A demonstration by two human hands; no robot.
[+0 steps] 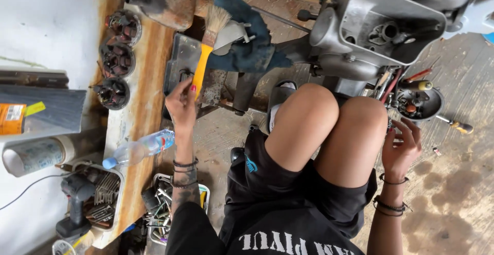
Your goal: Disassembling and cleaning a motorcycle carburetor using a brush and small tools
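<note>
Fingers of the left hand (181, 104) close around the lower end of a yellow-handled paintbrush with pale bristles (207, 49), which points away from the person over a shallow dark metal tray (181, 62) stained with grease. Just beyond the bristles lies a crumpled dark blue rag (252, 44) with a small grey metal part resting on it. The right hand (400, 149) is on the other side of the bare knees (329, 126), fingers loosely curled and holding nothing, its fingertips close to a round black bowl of small parts (422, 103).

Along the rusty, paint-worn bench edge (144, 106) to the left sit three round copper-wound stator coils (116, 59) in a row, well apart from the brush. Nearer the person, a clear plastic water bottle with a blue cap (136, 151) lies on its side just beside the left forearm. Below it stand a white tub of bits and metal pieces (103, 193) with a black cordless drill (74, 208) beside it, and a second container of loose tools (159, 208) under the elbow.

Ahead of the knees stands an open grey cast engine casing (381, 28), between the two hands. A yellow-handled screwdriver (455, 125) lies on the concrete floor near the bowl.
</note>
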